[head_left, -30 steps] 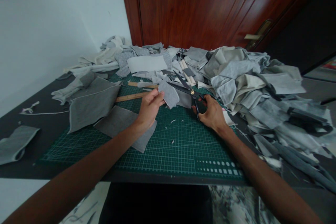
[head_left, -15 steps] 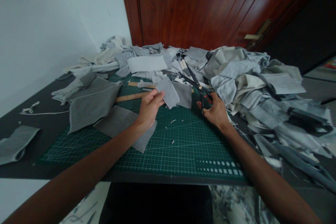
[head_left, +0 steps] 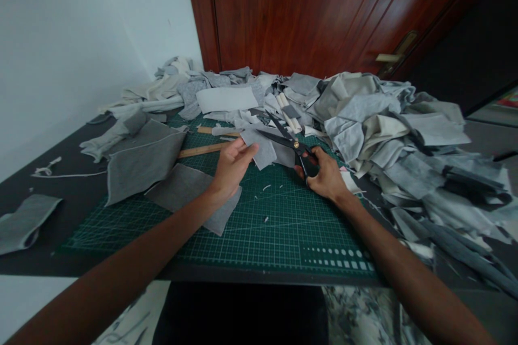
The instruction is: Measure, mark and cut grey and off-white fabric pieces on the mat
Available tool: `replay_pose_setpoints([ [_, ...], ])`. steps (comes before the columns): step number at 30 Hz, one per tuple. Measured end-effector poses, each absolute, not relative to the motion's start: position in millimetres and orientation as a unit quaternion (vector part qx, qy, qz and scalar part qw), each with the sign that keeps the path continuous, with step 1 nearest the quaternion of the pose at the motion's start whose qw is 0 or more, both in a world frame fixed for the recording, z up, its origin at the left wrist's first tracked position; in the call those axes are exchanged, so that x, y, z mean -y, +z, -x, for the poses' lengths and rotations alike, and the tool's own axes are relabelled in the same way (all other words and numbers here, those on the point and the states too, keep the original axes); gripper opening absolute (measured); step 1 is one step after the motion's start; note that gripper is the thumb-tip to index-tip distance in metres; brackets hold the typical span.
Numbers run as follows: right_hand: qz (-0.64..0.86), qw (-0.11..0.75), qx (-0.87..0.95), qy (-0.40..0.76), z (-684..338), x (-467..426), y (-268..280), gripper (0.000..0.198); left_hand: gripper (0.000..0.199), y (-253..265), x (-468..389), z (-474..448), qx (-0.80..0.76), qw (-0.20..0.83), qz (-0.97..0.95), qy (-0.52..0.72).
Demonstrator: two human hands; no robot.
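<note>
My left hand (head_left: 234,164) pinches a small light grey fabric piece (head_left: 264,157) by its left edge, above the green cutting mat (head_left: 275,242). In my right hand (head_left: 324,175) is a pair of black scissors (head_left: 289,143), fingers through the handles. The scissor blades are parted and point up and left; one crosses over the held fabric piece. Whether the blades touch the cloth, I cannot tell. A darker grey piece lies on the mat behind it, partly covered. Another grey fabric piece (head_left: 186,188) lies under my left forearm.
Fabric scraps (head_left: 380,129) are heaped along the back and right. Grey folded cloth (head_left: 145,156) lies at left, with a wooden ruler (head_left: 202,150) beside it. A white strip (head_left: 226,98) sits at the back, before the wooden door (head_left: 299,16). Thread bits dot the mat.
My right hand has brought the scissors left, so that a blade now lies across the fabric piece. My left hand has barely moved and still holds the piece.
</note>
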State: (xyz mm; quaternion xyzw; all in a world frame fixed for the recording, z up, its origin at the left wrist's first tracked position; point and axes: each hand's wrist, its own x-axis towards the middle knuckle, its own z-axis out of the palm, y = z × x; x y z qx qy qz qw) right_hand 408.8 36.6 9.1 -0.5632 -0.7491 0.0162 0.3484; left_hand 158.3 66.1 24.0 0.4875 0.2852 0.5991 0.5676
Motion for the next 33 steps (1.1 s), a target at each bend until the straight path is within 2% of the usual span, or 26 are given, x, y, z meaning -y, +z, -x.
replay_pose_setpoints([
  [12,0.559,0.331,0.76,-0.021,-404.2,-35.0,10.0,0.032,0.028,16.9,-61.9,-159.3,-0.281,0.567,-0.597,0.493],
  [20,0.592,0.364,0.719,0.017,-405.7,-35.2,12.3,0.03,0.033,18.8,-64.8,-156.3,-0.284,0.574,-0.582,0.501],
  [33,0.599,0.349,0.72,0.028,-404.2,-32.2,12.4,0.031,0.027,14.5,-70.6,-155.0,-0.309,0.612,-0.496,0.533],
])
